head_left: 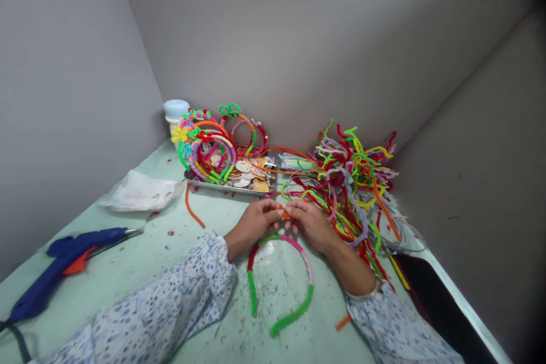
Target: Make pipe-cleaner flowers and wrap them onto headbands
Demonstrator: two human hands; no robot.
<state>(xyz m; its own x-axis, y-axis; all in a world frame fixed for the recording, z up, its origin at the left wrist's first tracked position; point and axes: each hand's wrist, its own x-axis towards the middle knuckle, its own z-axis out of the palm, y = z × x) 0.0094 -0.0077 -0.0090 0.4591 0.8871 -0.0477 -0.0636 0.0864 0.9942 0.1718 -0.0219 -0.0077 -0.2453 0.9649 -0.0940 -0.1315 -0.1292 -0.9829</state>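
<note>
Between my two hands is a small bent piece of orange pipe cleaner [286, 215], mostly covered by the fingertips. My left hand [257, 220] pinches it from the left, thumb and index finger pressed together. From the other side my right hand [310, 222] also grips it with thumb and fingertips. Just below the hands, a headband wrapped in fuzzy pipe cleaner [310, 278] lies on the table, coloured green, red, pink and pale pink, its two ends toward me.
A metal tray [230, 189] holds shells and finished headbands. Tangled pipe cleaners [354, 176] are heaped at the right. A blue glue gun [63, 261] and a plastic bag [140, 192] lie left. Behind stands a lidded container [176, 109]; a black flat object [439, 296] lies right.
</note>
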